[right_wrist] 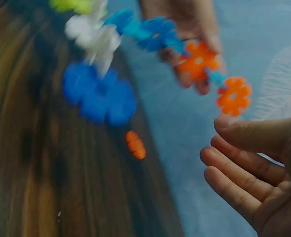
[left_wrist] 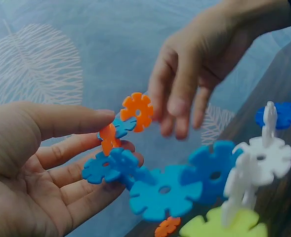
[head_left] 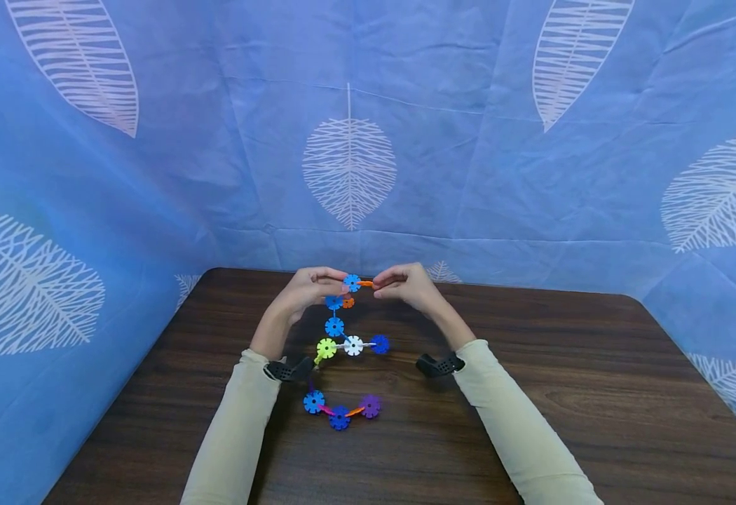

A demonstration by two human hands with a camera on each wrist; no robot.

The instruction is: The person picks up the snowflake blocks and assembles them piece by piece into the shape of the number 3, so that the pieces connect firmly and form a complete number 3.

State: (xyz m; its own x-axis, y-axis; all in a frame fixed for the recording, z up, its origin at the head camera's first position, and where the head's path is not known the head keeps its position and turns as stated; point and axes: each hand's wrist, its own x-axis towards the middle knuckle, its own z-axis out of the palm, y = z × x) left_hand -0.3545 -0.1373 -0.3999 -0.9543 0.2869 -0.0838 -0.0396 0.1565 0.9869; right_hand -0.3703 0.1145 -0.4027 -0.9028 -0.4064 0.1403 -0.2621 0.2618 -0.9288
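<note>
A chain of flower-shaped interlocking plastic discs rises toward the far edge of the table. My left hand (head_left: 305,289) pinches its upper part, thumb against an orange disc (left_wrist: 108,139) beside a light blue disc (head_left: 352,283). At the chain's end is another orange disc (right_wrist: 234,96). My right hand (head_left: 409,286) holds that end disc at its edge with the fingertips, its other fingers loosely bent. Lower down, a blue disc (head_left: 334,327) leads to a yellow-green disc (head_left: 326,348), a white disc (head_left: 353,346) and a dark blue disc (head_left: 380,344).
Nearer on the brown table (head_left: 532,393), the shape curves through a blue disc (head_left: 314,402) and a dark blue disc (head_left: 339,418) to a purple disc (head_left: 371,406). A separate-looking orange disc (right_wrist: 135,144) lies near the far edge. Blue leaf-patterned cloth (head_left: 444,154) hangs behind.
</note>
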